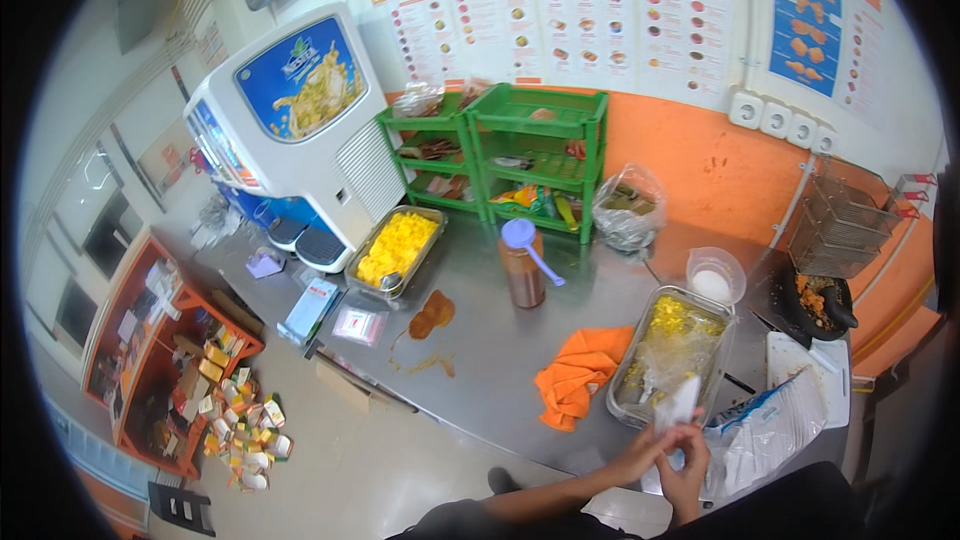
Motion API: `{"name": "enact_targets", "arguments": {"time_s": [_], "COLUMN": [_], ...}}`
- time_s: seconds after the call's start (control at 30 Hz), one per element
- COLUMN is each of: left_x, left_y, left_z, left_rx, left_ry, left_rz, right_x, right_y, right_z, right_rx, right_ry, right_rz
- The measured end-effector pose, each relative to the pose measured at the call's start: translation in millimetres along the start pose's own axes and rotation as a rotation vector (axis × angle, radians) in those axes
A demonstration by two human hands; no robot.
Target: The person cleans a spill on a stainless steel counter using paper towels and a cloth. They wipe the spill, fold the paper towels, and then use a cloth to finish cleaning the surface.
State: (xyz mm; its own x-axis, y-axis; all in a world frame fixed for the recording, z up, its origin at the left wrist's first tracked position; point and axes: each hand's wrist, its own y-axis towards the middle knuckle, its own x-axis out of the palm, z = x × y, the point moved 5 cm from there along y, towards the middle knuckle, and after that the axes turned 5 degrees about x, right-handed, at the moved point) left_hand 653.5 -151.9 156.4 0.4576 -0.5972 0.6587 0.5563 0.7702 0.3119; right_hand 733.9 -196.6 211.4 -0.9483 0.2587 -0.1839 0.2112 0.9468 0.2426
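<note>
My hands meet at the front right edge of the steel table. A small white sleeve or folded bag (679,403) stands up from the fingers of my left hand (651,448), over a metal tray (616,399). Pressed close against the left one is my right hand (688,463); whether it also grips the white piece is hidden. In the tray lie crumpled clear plastic (660,360) and yellow crumbs of food (679,317). Just right of my hands rests an open plastic pack of white sleeves (784,420). An orange cloth (581,375) lies left of the tray.
On the steel table (480,360) stand a brown sauce bottle with a lilac pump (523,270), a tray of yellow food (397,247) and green racks (536,150). Brown sauce is spilled (431,315). A stone mortar (817,304) and fryer baskets (844,221) are at right. Cartons litter the floor (247,427).
</note>
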Motion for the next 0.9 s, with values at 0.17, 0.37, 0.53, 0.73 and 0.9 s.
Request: {"name": "enact_targets", "arguments": {"time_s": [0.17, 0.37, 0.53, 0.73, 0.9], "left_x": [-109, -165, -184, -210, -215], "left_y": [-65, -134, -182, -210, -200], "left_z": [53, 161, 245, 303, 314], "left_rx": [-0.079, -0.092, 0.003, -0.015, 0.042], "left_ry": [0.099, -0.062, -0.090, 0.182, 0.515], "left_rz": [0.358, 0.614, 0.890, 0.938, 0.720], "right_x": [110, 234, 308, 364, 379], "right_y": [37, 36, 33, 30, 29], "right_z": [-30, -44, -29, -29, -45], "right_rx": [0.066, 0.207, 0.323, 0.484, 0.522], "right_ry": [0.137, 0.336, 0.337, 0.523, 0.588], "right_rz": [-0.329, -0.488, -0.407, -0.373, -0.503]}}
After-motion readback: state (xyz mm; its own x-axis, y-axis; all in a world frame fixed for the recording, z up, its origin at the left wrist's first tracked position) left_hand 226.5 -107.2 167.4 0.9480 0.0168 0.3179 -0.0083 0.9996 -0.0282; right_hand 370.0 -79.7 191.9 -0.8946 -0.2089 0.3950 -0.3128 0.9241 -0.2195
